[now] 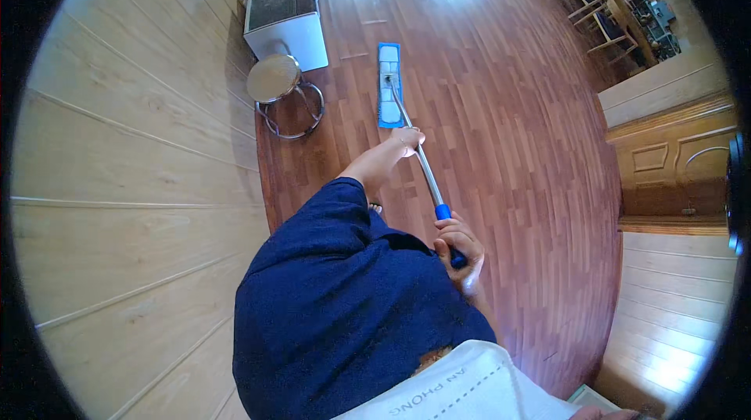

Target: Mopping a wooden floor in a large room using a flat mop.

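Observation:
A flat mop (389,111) with a blue-edged, pale rectangular head lies on the reddish wood floor ahead of me. Its silver pole slants back toward my body and ends in a blue grip. Partway down the pole, my left hand (407,139) is closed around the metal. My right hand (460,244) wraps the blue grip near my waist, thumb over it. Dark blue cloth covers my left arm down to the forearm.
Left of the mop head stand a round stool (274,78) with a chrome ring base and a white box-shaped unit (285,17) with a dark top. Pale panelled walls (141,162) flank both sides. A wooden door (665,166) is on the right; chairs (606,33) line a cluttered desk at far right.

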Available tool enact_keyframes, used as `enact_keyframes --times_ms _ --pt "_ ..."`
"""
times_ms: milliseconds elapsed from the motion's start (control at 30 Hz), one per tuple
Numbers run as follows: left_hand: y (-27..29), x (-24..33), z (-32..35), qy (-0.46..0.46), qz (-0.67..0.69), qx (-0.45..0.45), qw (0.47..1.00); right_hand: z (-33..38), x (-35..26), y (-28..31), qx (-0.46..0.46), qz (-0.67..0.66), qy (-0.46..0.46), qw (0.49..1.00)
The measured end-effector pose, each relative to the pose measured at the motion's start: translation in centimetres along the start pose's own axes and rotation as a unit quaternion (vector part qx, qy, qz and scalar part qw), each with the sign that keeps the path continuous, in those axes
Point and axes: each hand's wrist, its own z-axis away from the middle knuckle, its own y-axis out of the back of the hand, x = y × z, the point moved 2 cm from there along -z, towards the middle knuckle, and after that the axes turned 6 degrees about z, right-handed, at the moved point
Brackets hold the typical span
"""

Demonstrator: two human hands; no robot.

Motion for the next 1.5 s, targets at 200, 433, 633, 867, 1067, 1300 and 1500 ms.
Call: enact_keyframes --times_ms 200,433,633,867,1067,1300,1500 --pt "1.1 4.0 -1.0 -0.172 -0.014 0.008 0.985 -2.2 -3.1 2.5 0.059 0.046 0.045 0.996" --pt "1.6 8.9 3.2 -0.225 0.021 -0.018 0.974 -4.7 -7.6 6.0 0.007 0.064 0.159 0.985" --pt "0.2 8.3 7.6 -0.300 0.176 -0.012 0.937 -6.2 -9.5 5.2 -0.042 -0.018 0.385 0.922" --pt "20.4 12.5 22.8 -0.298 0.484 -0.125 0.813 -8.1 3.6 -2.1 -0.093 0.010 0.129 0.987" --pt "26.4 18.6 32.4 -0.500 0.322 0.106 0.797 -12.0 5.9 -6.8 -0.242 -0.044 0.160 0.956" --pt "25.5 18.4 34.6 -0.467 0.193 0.207 0.838 -9.5 18.9 -13.6 -0.258 -0.029 0.040 0.965" --pt "28.4 16.2 35.5 -0.496 0.173 0.138 0.839 -9.3 14.9 -14.3 -0.177 0.103 0.077 0.976"
